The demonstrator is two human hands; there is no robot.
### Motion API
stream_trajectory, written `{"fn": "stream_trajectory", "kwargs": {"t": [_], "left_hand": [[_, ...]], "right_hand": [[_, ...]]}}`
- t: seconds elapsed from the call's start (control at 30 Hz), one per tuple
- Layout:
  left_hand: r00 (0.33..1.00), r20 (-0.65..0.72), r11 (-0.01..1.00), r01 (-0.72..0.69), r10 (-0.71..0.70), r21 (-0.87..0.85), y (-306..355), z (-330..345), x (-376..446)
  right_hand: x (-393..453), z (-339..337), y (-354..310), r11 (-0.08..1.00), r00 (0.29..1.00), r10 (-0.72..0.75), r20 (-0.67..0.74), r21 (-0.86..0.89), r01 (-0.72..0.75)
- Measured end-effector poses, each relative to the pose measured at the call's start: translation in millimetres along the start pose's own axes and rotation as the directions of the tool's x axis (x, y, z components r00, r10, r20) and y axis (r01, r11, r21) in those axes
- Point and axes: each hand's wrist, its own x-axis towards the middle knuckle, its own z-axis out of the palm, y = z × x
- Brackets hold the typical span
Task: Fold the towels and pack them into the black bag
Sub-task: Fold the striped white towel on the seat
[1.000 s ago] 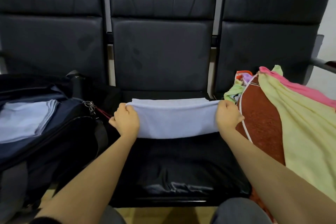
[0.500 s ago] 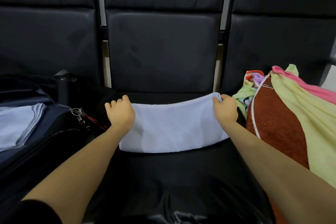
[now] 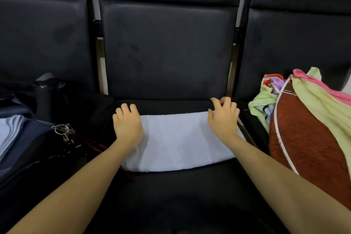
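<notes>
Lying folded into a wide band across the middle seat [image 3: 171, 195] of the row of black chairs, the white towel [image 3: 182, 142] sits flat with its doubled edge toward the near side, which suits a further fold from one end. The left hand [image 3: 127, 125] rests palm down on the towel's left end, fingers fairly straight and gripping nothing, apparently to pin that end so the cloth does not slide on the slick seat. The right hand [image 3: 224, 119] hovers at or lightly touches the far right corner with fingers loosely curled; it holds nothing that can be seen, and whether the fingertips touch the cloth is hard to tell. On the left seat the black bag [image 3: 38, 148] lies open with pale folded towels [image 3: 9, 131] already stacked inside, close enough for a short carry. On the right seat a heap of unfolded towels [image 3: 311, 129], red-brown, yellow, pink and green, waits within reach. The step in hand is probably smoothing before folding the band across its length; the bag's keyring [image 3: 61, 131] and red cord near the towel's left end could snag it.
</notes>
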Motion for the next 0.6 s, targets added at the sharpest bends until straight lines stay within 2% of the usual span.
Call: {"fn": "stream_trajectory", "kwargs": {"t": [0.07, 0.17, 0.27, 0.43, 0.6], "left_hand": [[0.998, 0.061, 0.999, 0.024, -0.026, 0.036, 3, -4, -12], [0.978, 0.197, 0.991, 0.044, -0.068, 0.123, 7, -4, -32], [0.973, 0.222, 0.977, 0.012, -0.060, 0.214, 8, 0, -47], [0.957, 0.289, 0.972, -0.071, 0.003, 0.226, 15, -2, -66], [0.967, 0.244, 0.994, -0.089, 0.069, 0.071, 17, -4, -85]], "right_hand": [[-10, 4, -12, 0.989, 0.991, -0.125, 0.054, 0.083, 0.120], [-29, 9, -22, 0.960, 0.917, -0.262, 0.300, 0.182, 0.215], [-53, 14, -16, 0.972, 0.828, -0.224, 0.513, 0.053, 0.229], [-78, 0, -5, 0.974, 0.817, -0.102, 0.568, -0.110, 0.198], [-98, -8, -4, 0.974, 0.800, -0.049, 0.598, -0.149, 0.171]]}}
